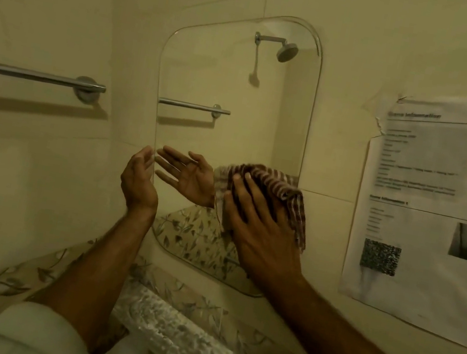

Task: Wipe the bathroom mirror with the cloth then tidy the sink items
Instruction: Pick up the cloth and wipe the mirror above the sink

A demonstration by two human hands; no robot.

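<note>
A frameless mirror (227, 82) with rounded corners hangs on the tiled wall. My right hand (257, 228) lies flat over a red-and-white striped cloth (288, 193) and presses it against the mirror's lower right part. Part of the cloth hangs past the mirror's right edge. My left hand (139, 179) rests on the mirror's lower left edge with its fingers apart and nothing in it; its reflection shows in the glass. No sink items are in view.
A chrome towel bar (34, 76) is fixed to the wall at the left. A printed paper notice (438, 213) is taped to the wall at the right. Below the mirror runs a floral-patterned tile border (195, 298) and a pale ledge.
</note>
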